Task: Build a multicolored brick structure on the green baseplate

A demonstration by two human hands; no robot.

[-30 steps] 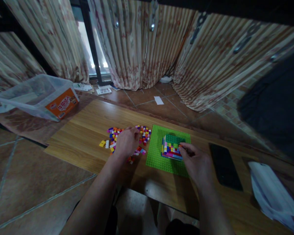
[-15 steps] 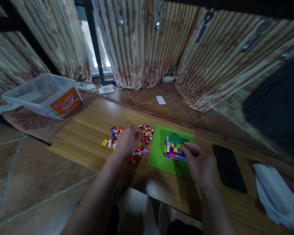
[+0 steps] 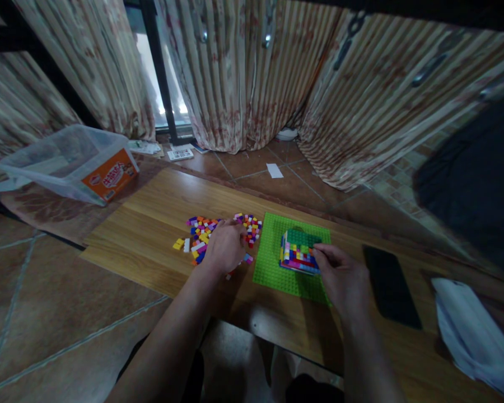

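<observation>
A green baseplate (image 3: 273,263) lies on a low wooden table (image 3: 151,235). On it stands a small block build (image 3: 298,252) of many-coloured bricks with a green top. My right hand (image 3: 340,274) rests at the build's right side, its fingers curled and touching the bricks there. A heap of loose coloured bricks (image 3: 204,232) lies left of the plate. My left hand (image 3: 227,246) sits on the heap's right part with its fingers curled down; what they pinch is hidden.
A black phone (image 3: 388,285) lies right of the baseplate and a white cloth or bag (image 3: 470,330) lies further right. A clear plastic tub (image 3: 67,165) with an orange label stands on the floor at the left. Striped curtains hang behind.
My left hand has slid a little to the right and nearer over the brick heap. My right hand stays at the build's right side.
</observation>
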